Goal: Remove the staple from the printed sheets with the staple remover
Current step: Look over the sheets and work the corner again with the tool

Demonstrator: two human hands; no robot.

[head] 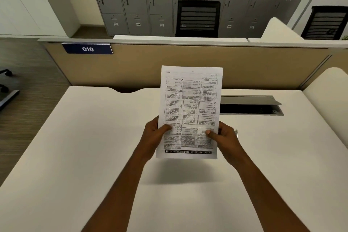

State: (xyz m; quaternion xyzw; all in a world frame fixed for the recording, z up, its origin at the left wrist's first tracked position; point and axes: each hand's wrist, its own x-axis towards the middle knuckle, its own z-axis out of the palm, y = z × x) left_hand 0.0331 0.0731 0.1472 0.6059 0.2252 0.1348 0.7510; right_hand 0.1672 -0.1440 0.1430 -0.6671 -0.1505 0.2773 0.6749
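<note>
The printed sheets are held up above the desk, upside down to the viewer, with the title edge nearest the body. The left hand is clamped on the lower left edge, thumb on the printed face; the right hand is clamped on the lower right edge the same way. No staple can be made out (too small or on a hidden corner). A thin shiny object is glimpsed just behind the right hand; whether it is the staple remover cannot be told. Risks judged: the wrong corner could be searched because the sheets are inverted, and the pages could sag or slip once one hand is freed.
</note>
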